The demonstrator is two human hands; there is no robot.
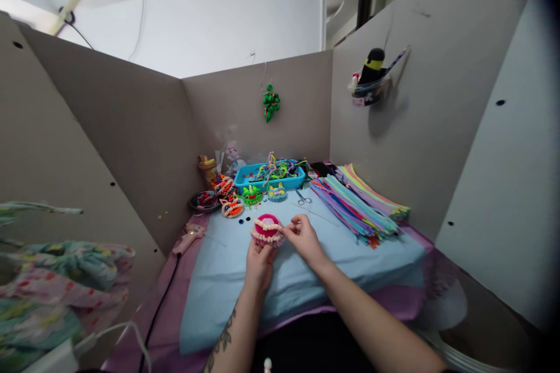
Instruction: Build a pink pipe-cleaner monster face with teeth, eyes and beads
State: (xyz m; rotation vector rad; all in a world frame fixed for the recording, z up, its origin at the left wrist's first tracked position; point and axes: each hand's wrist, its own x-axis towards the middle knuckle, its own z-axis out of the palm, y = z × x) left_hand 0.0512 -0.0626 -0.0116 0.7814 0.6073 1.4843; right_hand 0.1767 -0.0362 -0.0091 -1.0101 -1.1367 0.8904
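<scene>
My left hand [259, 261] is closed around the underside of a round pink pipe-cleaner figure [267, 229] with cream loops across it, holding it just above the light blue cloth [227, 285]. My right hand [303, 236] pinches at the figure's right edge with fingers pressed together; what sits between the fingertips is too small to make out. Both hands meet over the middle of the cloth.
Finished pipe-cleaner figures [238, 198] stand behind the hands. A blue tray [269, 176] of scraps, scissors [303, 199] and a fanned stack of coloured pipe cleaners [359, 205] lie at the back right. A glue gun [189, 238] lies left. Grey partitions [131, 128] enclose the table.
</scene>
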